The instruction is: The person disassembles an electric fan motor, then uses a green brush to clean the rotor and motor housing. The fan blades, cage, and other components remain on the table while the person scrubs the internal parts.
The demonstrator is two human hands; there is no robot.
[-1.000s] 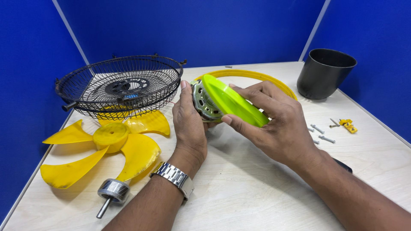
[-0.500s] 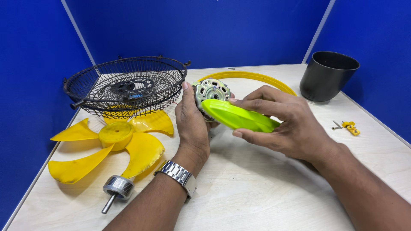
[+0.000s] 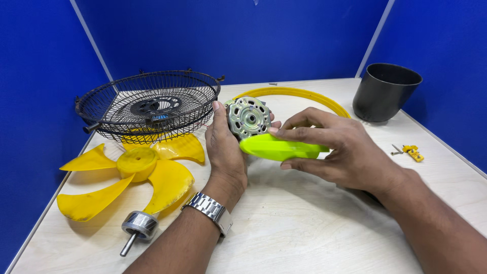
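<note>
My left hand, with a metal watch on its wrist, holds a round silver fan motor upright, face toward me. A yellow-green plastic cover lies almost flat in my right hand, just below and in front of the motor, its edge touching or nearly touching it. Both hands are over the middle of the pale wooden table.
A black wire fan guard rests at the back left over a yellow fan blade. A metal shaft piece lies near the front left. A yellow ring lies behind the hands. A black pot and small yellow parts with screws sit right.
My right hand has swung the yellow-green cover down off the motor's face, from tilted over it to lying flat below it. The motor's face now shows fully.
</note>
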